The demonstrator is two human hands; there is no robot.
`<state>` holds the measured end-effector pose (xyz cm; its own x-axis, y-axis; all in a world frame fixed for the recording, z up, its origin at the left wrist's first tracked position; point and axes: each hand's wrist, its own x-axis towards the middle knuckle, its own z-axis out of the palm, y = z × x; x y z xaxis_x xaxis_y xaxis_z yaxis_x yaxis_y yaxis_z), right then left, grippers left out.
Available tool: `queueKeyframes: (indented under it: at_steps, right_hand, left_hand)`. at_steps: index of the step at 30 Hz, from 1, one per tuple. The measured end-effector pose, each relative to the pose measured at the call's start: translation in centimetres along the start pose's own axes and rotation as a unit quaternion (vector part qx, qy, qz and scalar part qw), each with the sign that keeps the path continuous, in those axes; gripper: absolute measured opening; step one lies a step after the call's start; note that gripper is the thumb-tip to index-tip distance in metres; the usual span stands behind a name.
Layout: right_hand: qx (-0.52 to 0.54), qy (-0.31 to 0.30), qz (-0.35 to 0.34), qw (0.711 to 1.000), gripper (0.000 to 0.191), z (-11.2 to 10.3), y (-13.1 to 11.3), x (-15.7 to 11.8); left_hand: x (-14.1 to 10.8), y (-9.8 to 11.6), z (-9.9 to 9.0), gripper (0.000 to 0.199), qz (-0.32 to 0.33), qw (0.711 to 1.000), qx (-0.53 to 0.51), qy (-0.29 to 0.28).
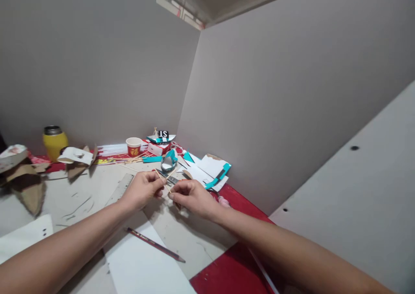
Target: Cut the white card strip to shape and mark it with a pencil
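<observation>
Over the middle of the table, my left hand [142, 189] pinches thin wooden sticks [171, 173] that cross each other near its fingertips. My right hand [193, 197] is closed close beside it, gripping the lower end of one stick between thumb and fingers. How the sticks are joined at the crossing is too small to tell. Just beyond the hands lie a roll of tape [169, 161] with a teal edge and what look like scissors [171, 179], partly hidden. Below the hands a pencil [155, 244] rests across white paper [139, 268].
A yellow bottle [55, 143] and cardboard pieces [27, 190] stand at the left. Toward the back are a paper cup [134, 148], a small model boat [161, 138] and loose sticks. Cut white-and-teal card [212, 166] lies right of them, by the grey partition [259, 91].
</observation>
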<state>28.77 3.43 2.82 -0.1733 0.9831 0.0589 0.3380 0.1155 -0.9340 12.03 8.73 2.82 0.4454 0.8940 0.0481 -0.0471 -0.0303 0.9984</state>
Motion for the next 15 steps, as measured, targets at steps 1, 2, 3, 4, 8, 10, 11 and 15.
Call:
queueKeyframes:
  at_steps: [1,2,3,4,8,10,11,15]
  right_hand:
    - [0.005,-0.008,0.002,1.000,0.017,-0.2,0.0,0.1]
    - [0.011,-0.014,0.001,1.000,0.018,-0.5,-0.1,0.3]
    - [0.018,-0.014,-0.001,1.000,0.019,-0.8,-0.2,0.5]
    - [0.026,-0.009,-0.002,1.000,0.021,-1.1,-0.2,0.7]
    - [0.060,0.022,0.008,0.998,0.030,-1.6,-0.3,1.5]
    - [0.075,0.023,0.011,0.997,0.033,-1.5,-0.3,1.8]
    - [0.080,0.023,0.010,0.996,0.034,-1.5,-0.2,2.0]
    - [0.075,0.034,0.006,0.997,0.032,-2.1,0.0,3.0]
  left_hand:
    - [0.0,0.1,0.0,0.032,-0.004,1.000,0.004,0.004]
    - [0.0,0.2,-0.1,0.031,-0.008,1.000,0.009,0.008]
    - [0.0,0.3,-0.1,0.030,-0.014,1.000,0.014,0.012]
    - [-0.1,0.5,-0.2,0.029,-0.020,1.000,0.017,0.015]
    - [-0.4,0.8,-0.2,0.027,-0.038,0.999,0.023,0.014]
    - [-0.6,0.8,-0.1,0.027,-0.042,0.999,0.030,0.005]
    - [-0.5,0.7,-0.1,0.027,-0.043,0.998,0.037,0.000]
    - [0.9,0.9,-0.6,0.025,-0.034,0.996,0.079,-0.017]
